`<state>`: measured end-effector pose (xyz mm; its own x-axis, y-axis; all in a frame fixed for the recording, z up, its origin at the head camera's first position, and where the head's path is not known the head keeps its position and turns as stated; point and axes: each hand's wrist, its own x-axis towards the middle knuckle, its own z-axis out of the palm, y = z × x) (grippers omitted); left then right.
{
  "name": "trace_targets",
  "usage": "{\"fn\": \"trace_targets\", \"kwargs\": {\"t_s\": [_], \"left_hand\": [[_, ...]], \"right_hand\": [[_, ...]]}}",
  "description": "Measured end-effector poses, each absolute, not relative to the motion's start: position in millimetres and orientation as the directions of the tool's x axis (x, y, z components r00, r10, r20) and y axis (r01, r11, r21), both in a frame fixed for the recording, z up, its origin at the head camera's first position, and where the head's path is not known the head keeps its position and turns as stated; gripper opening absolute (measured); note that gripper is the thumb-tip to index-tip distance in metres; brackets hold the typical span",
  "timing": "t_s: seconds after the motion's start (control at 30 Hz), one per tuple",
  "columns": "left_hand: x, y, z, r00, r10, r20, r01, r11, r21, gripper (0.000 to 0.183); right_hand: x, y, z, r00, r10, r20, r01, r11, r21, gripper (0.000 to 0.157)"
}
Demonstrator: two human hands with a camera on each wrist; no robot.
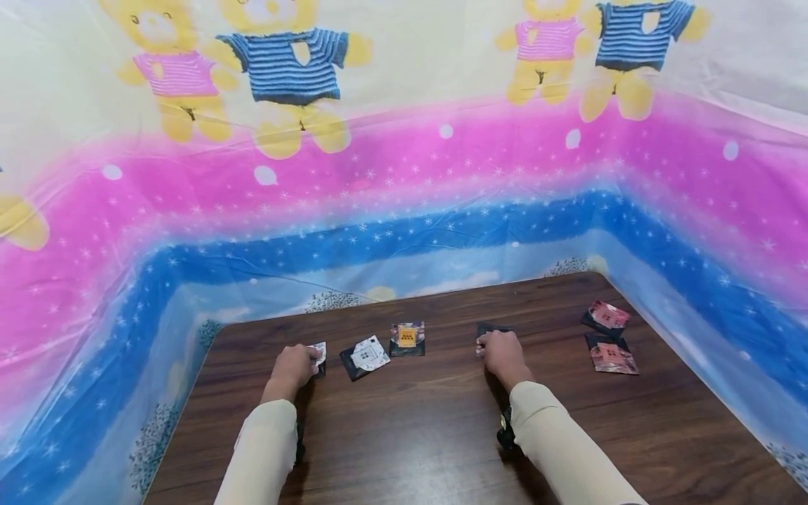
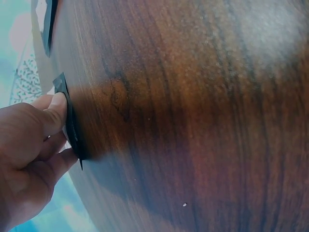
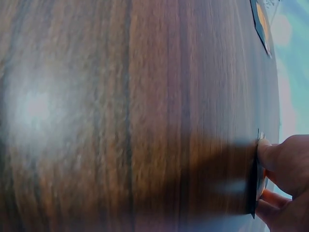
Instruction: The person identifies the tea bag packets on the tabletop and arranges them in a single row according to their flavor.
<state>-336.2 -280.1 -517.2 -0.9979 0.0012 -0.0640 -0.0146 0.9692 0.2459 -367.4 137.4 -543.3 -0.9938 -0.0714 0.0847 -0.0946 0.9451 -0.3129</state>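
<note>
In the head view, my left hand (image 1: 293, 366) is at the left of the table, pinching a small flat black-and-white packet (image 1: 321, 359). The left wrist view shows that packet (image 2: 71, 123) edge-on, low at the table surface, with the thumb on its near face. My right hand (image 1: 503, 354) grips a dark packet (image 1: 492, 327) right of centre, mostly hidden under the fingers. Seen from the right wrist, this packet (image 3: 255, 183) stands edge-on between thumb and fingers, close to the wood.
Between the hands lie a black-and-white packet (image 1: 366, 358) and one with an orange label (image 1: 407, 338). Two reddish packets (image 1: 611, 355) lie at the right of the brown table (image 1: 404, 435). A cloth printed with bears (image 1: 404, 189) hangs behind the table.
</note>
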Motion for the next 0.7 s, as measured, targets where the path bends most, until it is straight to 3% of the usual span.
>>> {"fn": "trace_targets", "kwargs": {"t_s": [0.7], "left_hand": [[-336, -280, -518, -0.998, -0.007, -0.066, -0.023, 0.970, 0.244, 0.038]], "right_hand": [[-374, 101, -543, -0.991, -0.101, 0.087, -0.124, 0.940, -0.318, 0.027]]}}
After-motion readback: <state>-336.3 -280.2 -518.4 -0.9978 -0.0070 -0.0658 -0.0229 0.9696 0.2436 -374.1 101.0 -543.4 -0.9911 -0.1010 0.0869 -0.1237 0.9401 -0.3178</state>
